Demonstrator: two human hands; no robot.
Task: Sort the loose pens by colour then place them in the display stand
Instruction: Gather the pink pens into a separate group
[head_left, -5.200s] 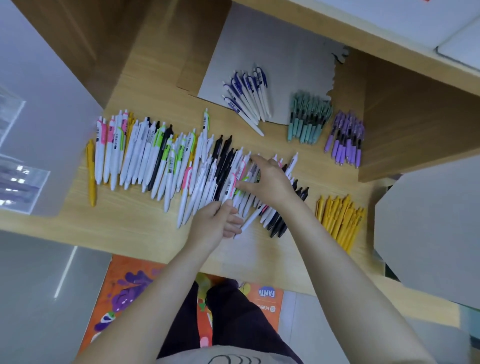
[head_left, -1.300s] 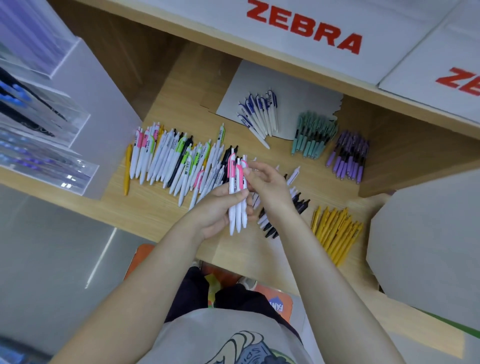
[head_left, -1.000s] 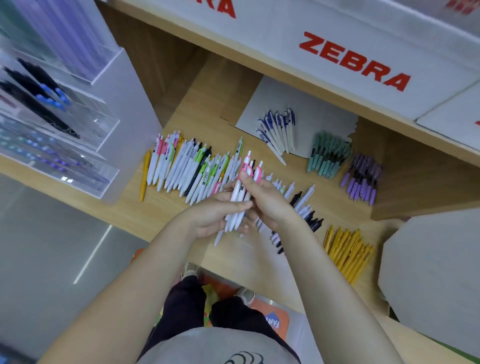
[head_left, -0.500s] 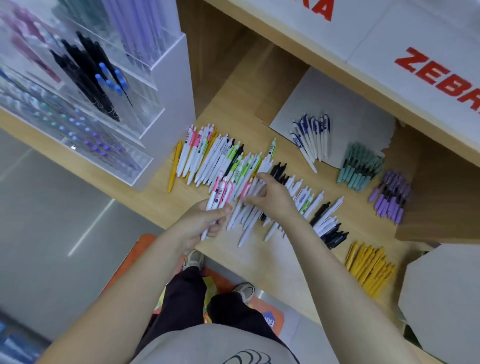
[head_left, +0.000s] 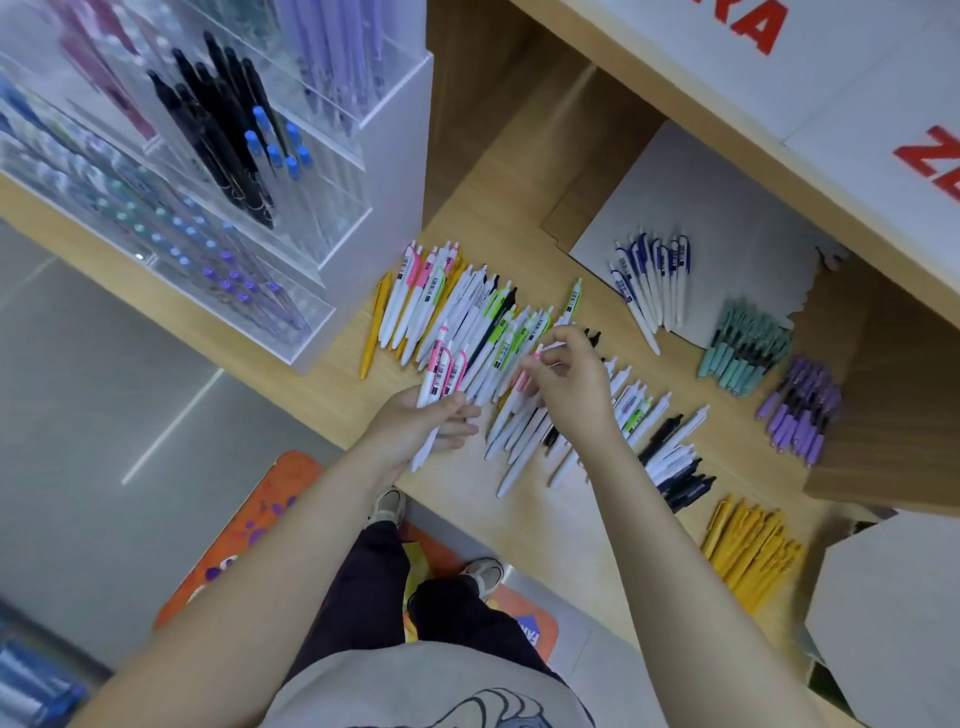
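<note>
Now left hand (head_left: 415, 423) grips pink-clipped white pens (head_left: 440, 382) — right hand (head_left: 569, 384) pinches another pink-clipped pen (head_left: 524, 376) over the worktop (head_left: 467, 499).

Left hand (head_left: 415, 423) grips a small bunch of white pens with pink clips (head_left: 441, 382), tips toward the person. Right hand (head_left: 571, 382) pinches one pink-clipped pen (head_left: 524, 379) above the mixed loose pens (head_left: 467, 312) on the wooden shelf (head_left: 467, 499). Sorted piles: blue-clipped (head_left: 654, 275), teal (head_left: 743, 348), purple (head_left: 800, 405), yellow (head_left: 748, 551). Clear display stand (head_left: 291, 171) at left.
</note>
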